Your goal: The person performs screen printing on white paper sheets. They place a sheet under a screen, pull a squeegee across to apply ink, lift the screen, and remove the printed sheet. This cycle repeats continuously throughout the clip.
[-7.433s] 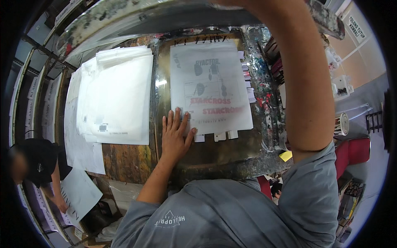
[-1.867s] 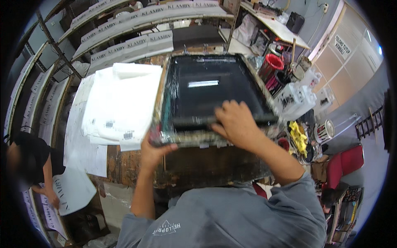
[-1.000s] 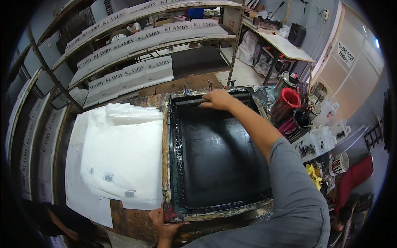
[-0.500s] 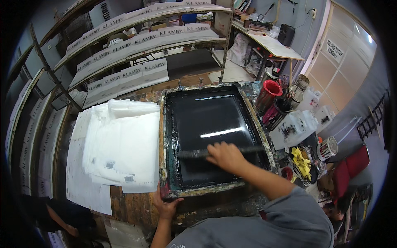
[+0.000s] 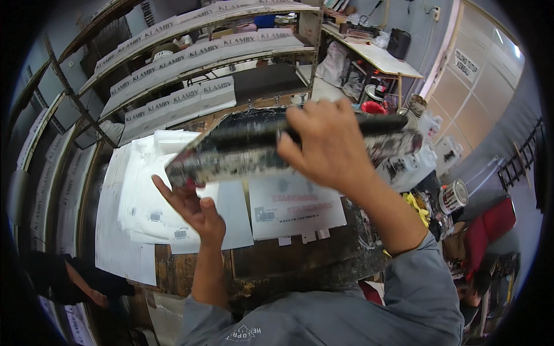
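My right hand (image 5: 329, 144) is wrapped round a long black squeegee (image 5: 382, 123), held crosswise above the raised near edge of the ink-smeared screen printing frame (image 5: 242, 164). The frame tilts up, its far side still low near the clamps. My left hand (image 5: 199, 216) is at the frame's near left corner, palm up with the fingers spread; whether a fingertip touches the corner I cannot tell. Beneath the frame lies a white printed sheet (image 5: 300, 216) with red and dark print. Left of it is a stack of thin white plastic bags (image 5: 150, 196), partly behind the frame.
Ink-stained plastic jugs (image 5: 424, 161), a red ink pot (image 5: 374, 108), a paint can (image 5: 454, 196) and a yellow cloth (image 5: 418, 207) stand along the right. Racks with white packages (image 5: 196, 60) rise behind. Another person's arm (image 5: 83, 282) is at lower left.
The screen frame has swung up from lying flat, uncovering the printed sheet. My right hand has risen with the squeegee. My left hand has moved up and left beside the frame's corner.
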The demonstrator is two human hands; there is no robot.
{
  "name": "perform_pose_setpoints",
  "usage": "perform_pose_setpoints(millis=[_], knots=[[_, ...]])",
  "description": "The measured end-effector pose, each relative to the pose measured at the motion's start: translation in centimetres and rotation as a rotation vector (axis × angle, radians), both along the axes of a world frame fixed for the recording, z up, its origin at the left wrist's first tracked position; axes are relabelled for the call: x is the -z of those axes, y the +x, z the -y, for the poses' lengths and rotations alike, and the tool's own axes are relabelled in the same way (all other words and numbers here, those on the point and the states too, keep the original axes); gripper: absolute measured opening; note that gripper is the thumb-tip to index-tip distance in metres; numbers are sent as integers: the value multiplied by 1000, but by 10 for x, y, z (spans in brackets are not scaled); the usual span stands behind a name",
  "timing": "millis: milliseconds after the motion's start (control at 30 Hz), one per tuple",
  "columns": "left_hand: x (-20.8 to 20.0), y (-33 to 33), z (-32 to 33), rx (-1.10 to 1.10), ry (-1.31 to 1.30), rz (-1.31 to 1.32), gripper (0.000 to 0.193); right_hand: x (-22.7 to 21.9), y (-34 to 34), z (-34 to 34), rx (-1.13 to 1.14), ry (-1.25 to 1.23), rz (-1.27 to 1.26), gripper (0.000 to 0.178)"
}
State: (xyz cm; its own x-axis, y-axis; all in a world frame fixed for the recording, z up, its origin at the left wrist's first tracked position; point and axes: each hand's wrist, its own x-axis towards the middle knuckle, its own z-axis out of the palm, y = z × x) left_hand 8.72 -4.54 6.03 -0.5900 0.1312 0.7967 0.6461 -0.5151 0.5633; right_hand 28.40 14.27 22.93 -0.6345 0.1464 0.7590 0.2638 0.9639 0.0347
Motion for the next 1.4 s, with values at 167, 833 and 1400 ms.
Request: perform_pose_setpoints(millis=[167, 833, 1400], knots=[[75, -91, -94, 53, -500, 214, 44, -49, -32, -36, 6, -43, 14, 37], [87, -217, 7, 56, -930, 658, 21, -78, -49, -46, -21, -98, 24, 47], [127, -73, 111, -119, -1379, -625, 68, -43, -36, -33, -23, -38, -6, 45]])
